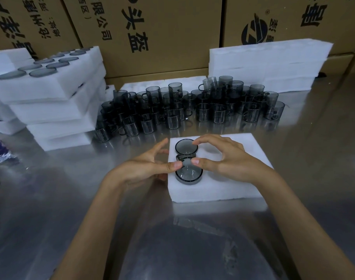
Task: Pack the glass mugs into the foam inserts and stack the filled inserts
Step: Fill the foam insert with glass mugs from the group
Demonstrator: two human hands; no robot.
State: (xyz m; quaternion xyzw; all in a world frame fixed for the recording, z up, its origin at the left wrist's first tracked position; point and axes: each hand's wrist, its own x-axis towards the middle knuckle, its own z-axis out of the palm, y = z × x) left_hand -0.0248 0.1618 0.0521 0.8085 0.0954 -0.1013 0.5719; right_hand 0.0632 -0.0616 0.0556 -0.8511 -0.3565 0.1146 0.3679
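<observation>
A white foam insert (pixel 229 188) lies on the steel table in front of me. Two smoky glass mugs sit upside down in its left cavities: a far mug (pixel 186 146) and a near mug (pixel 189 174) that stands a little proud of the foam. My left hand (pixel 150 168) is at the insert's left edge, its thumb tip on the near mug's rim. My right hand (pixel 227 158) arches over the insert, thumb on the near mug and forefinger by the far mug. The cavities on the right are partly hidden under my right hand.
Several loose grey mugs (pixel 192 110) crowd the table behind the insert. A stack of filled inserts (pixel 51 93) stands at the left, empty foam inserts (pixel 269 63) at the back right. Cardboard boxes (pixel 152 33) wall off the rear.
</observation>
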